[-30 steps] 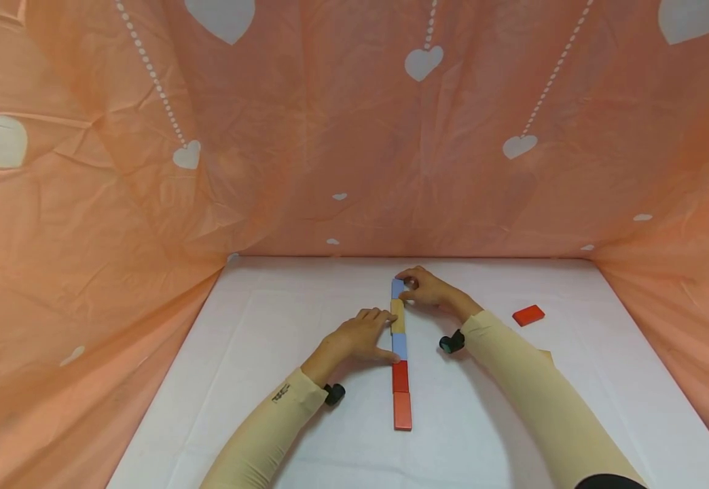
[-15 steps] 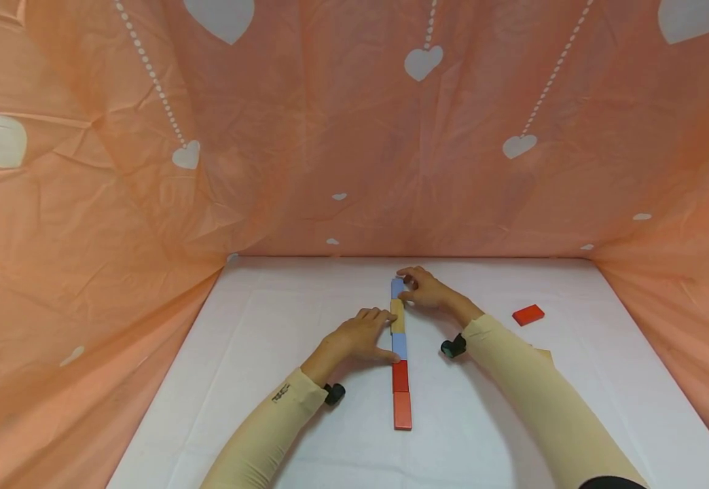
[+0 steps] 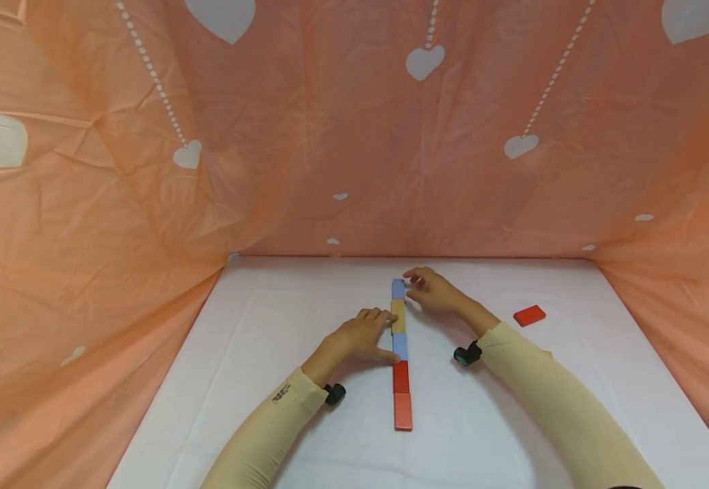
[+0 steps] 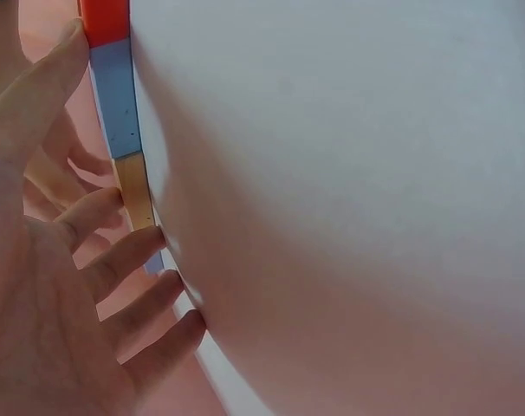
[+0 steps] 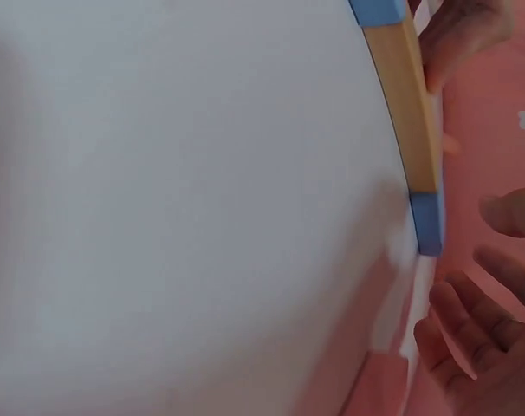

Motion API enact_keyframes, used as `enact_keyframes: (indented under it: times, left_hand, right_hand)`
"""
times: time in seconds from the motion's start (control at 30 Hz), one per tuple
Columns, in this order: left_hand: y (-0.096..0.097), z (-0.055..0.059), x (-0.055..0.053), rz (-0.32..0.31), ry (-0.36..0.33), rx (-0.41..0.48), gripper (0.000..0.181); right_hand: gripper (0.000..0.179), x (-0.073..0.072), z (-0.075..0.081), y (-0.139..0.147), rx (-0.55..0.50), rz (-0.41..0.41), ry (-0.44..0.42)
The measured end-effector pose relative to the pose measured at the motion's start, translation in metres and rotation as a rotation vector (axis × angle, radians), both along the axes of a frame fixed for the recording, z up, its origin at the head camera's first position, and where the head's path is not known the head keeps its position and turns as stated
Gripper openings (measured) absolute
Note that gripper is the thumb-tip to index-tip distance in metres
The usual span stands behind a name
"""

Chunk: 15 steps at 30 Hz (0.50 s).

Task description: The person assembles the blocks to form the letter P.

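Observation:
A straight row of flat rectangular blocks lies on the white table. From far to near they are a blue block (image 3: 398,288), a yellow wooden block (image 3: 400,314), a second blue block (image 3: 400,346), a red block (image 3: 401,377) and a lighter red block (image 3: 403,411). My left hand (image 3: 359,337) rests along the row's left side, fingers spread, index fingertip at the yellow block and thumb tip by the blue-red joint. To the right of the far blue block (image 5: 427,224), my right hand (image 3: 437,292) hovers with fingers parted and nothing between them.
A loose red block (image 3: 529,315) lies on the table (image 3: 269,326) at the right. Most of a tan block (image 3: 548,354) is hidden behind my right sleeve. An orange curtain (image 3: 367,136) with white hearts rises behind the table and along its sides.
My right hand has let go of the far blue block and moved slightly right, its fingers parting. The left hand and the row of blocks stay where they were.

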State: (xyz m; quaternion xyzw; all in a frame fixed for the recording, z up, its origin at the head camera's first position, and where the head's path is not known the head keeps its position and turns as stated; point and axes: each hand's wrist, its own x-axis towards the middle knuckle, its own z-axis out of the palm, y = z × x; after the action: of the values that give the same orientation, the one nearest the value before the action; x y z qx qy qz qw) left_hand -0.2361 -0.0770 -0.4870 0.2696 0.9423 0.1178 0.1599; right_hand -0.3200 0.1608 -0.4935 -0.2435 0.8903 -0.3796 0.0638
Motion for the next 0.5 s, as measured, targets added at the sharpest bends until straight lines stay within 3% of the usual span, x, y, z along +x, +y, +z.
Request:
enact_keyframes:
  times: [0.33, 0.5]
  left_hand:
    - [0.0, 0.0, 0.001, 0.006, 0.002, 0.002, 0.094]
    - [0.001, 0.001, 0.001, 0.001, 0.002, 0.005, 0.094]
  right_hand:
    - [0.04, 0.011, 0.001, 0.034, 0.014, -0.013, 0.106]
    - [0.045, 0.017, -0.001, 0.053, 0.089, -0.033, 0.138]
